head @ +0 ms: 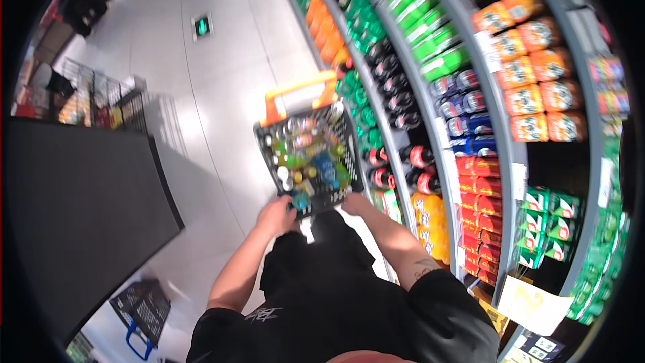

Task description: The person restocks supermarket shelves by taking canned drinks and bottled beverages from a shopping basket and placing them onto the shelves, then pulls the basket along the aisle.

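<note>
A black plastic shopping basket with an orange handle is in front of my body, filled with several bottles and other packaged drinks. My left hand is at its near left corner, the fingers curled over the rim. At the near right corner, my right hand grips the rim, its fingers partly hidden by the basket. The handle lies toward the far end. Blur keeps single items in the basket from being told apart clearly.
Shelves of soda bottles and cans run close along the right. A large dark panel stands left, with a wire rack beyond it. Another black basket with a blue handle sits lower left. A lit green arrow sign is in the floor.
</note>
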`<state>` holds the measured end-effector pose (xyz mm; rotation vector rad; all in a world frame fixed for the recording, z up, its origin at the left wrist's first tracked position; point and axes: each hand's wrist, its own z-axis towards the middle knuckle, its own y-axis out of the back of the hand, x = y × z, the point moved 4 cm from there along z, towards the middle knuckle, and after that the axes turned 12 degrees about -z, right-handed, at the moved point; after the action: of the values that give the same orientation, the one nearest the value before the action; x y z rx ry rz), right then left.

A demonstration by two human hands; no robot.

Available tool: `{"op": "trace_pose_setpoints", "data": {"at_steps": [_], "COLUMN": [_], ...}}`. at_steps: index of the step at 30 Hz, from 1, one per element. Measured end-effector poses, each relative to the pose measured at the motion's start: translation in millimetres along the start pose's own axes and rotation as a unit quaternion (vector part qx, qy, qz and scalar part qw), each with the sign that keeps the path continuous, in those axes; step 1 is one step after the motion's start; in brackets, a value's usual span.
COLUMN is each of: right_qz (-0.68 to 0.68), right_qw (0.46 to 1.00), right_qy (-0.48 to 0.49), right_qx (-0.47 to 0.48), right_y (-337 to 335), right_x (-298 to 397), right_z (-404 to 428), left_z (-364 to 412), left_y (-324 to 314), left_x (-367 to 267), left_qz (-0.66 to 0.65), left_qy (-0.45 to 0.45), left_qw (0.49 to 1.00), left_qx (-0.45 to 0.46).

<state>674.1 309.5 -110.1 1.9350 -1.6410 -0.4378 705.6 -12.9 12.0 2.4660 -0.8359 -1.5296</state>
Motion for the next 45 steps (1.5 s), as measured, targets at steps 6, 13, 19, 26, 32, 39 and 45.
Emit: {"op": "trace_pose_setpoints", "data": {"at_steps": [6,13,19,26,32,39,45], "right_qz": [0.233,0.418,0.482,0.373,0.162,-0.046,-0.263], "right_qw": [0.959,0.883,0.814,0.748,0.680,0.564,0.529], "right_qy": [-0.013,0.043,0.076,0.091,0.063,-0.025,-0.247], "right_qx": [-0.160,-0.210,-0.316,-0.541,-0.712,-0.824,-0.768], "right_y": [25.5,52.9,157.8,306.8,399.9,538.0,634.0], "right_x": [-6.6,-37.4,-101.8,-144.7,-128.7,-98.7,-99.3], "right_z": [-38.4,-94.6,-194.2,-345.8,-494.3,-572.2,-576.2], "left_z": [-0.2,14.7,16.8,-2.2,-20.9,32.5,75.8], "left_y": [15.5,-10.6,-15.2,1.3,11.1,56.1,67.3], "left_x": [-81.2,-211.5,-385.9,-571.5,-696.6,-830.5,-872.8], "left_qz": [0.067,0.111,0.172,0.184,0.191,0.079,-0.007], "left_qy": [-0.036,-0.183,-0.332,-0.505,-0.658,-0.641,-0.621], "left_qw": [0.996,0.975,0.926,0.843,0.714,0.728,0.783], "left_qx": [0.036,0.059,0.043,-0.021,-0.143,-0.230,-0.049]}}
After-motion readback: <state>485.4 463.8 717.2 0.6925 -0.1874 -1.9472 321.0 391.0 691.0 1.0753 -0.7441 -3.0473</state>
